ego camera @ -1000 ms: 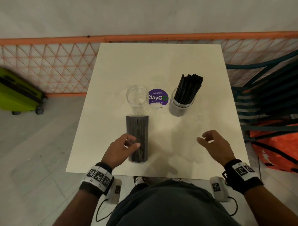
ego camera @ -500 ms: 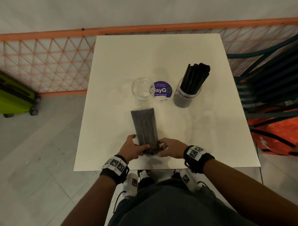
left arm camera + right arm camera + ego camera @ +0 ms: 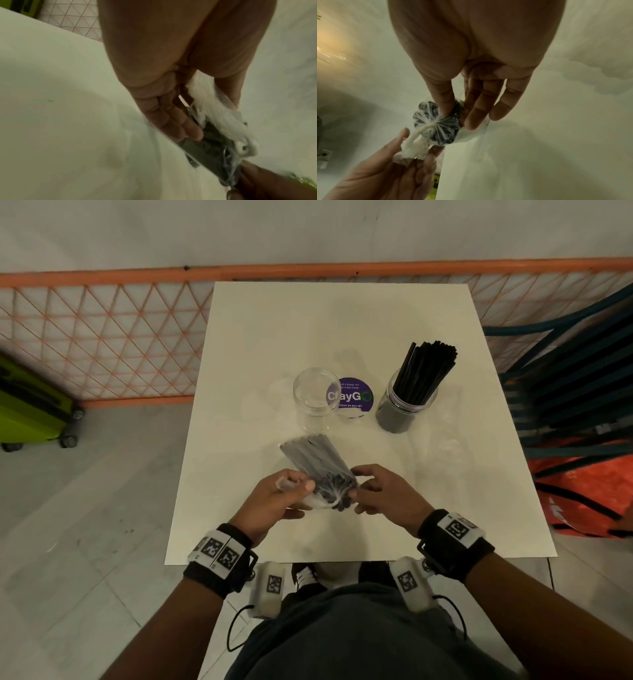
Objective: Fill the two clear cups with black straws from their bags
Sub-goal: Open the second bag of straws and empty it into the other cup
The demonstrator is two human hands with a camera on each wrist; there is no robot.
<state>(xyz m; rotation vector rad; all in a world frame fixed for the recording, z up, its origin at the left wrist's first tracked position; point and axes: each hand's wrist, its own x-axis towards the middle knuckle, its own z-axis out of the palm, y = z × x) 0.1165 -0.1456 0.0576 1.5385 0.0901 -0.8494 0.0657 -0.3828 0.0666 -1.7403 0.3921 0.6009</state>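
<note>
The left hand [image 3: 274, 498] pinches the twisted neck of the bag [image 3: 317, 463]; the right hand [image 3: 380, 494] grips its body. Untwist gently (straws spill easily), aiming at the empty cup [image 3: 314, 398].

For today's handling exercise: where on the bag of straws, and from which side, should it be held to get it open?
Pinch the bag of straws at its gathered white tail, from the near end, as the left hand does. The plastic bunches there into a thin neck, while the right hand steadies the bundle's end.
</note>
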